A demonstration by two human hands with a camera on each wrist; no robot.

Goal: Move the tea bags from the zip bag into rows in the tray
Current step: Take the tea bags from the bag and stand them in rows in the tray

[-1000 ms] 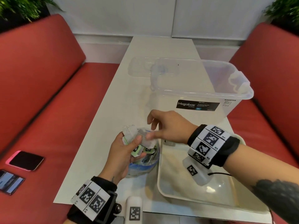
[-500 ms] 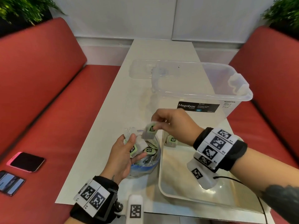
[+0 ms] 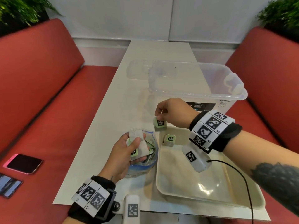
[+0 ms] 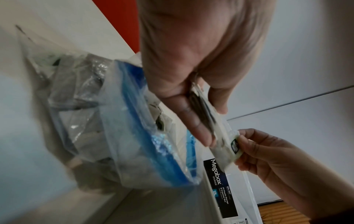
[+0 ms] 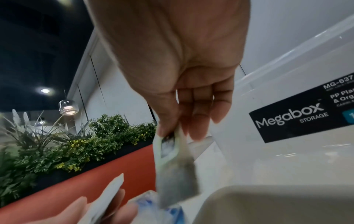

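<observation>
An open zip bag (image 3: 149, 160) with a blue seal (image 4: 162, 136), holding several tea bags, sits left of the cream tray (image 3: 210, 196). My left hand (image 3: 129, 152) hovers over the bag's mouth and grips a small stack of tea bags (image 3: 139, 147) between thumb and fingers (image 4: 203, 121). My right hand (image 3: 168, 113) pinches one tea bag (image 3: 160, 125) by its green-and-black tag (image 5: 168, 145), hanging above the tray's far left corner. One tea bag (image 3: 169, 140) leans inside that corner.
A clear Megabox storage box (image 3: 199, 88) stands just behind the tray, its lid (image 3: 139, 70) flat on the white table beyond. Two phones (image 3: 24, 163) lie on the red bench at left. A wrist-camera cable (image 3: 234, 173) hangs over the tray.
My right hand took one tea bag from the stack in my left hand and carried it right, up to the tray's far left corner. My left hand stayed over the zip bag.
</observation>
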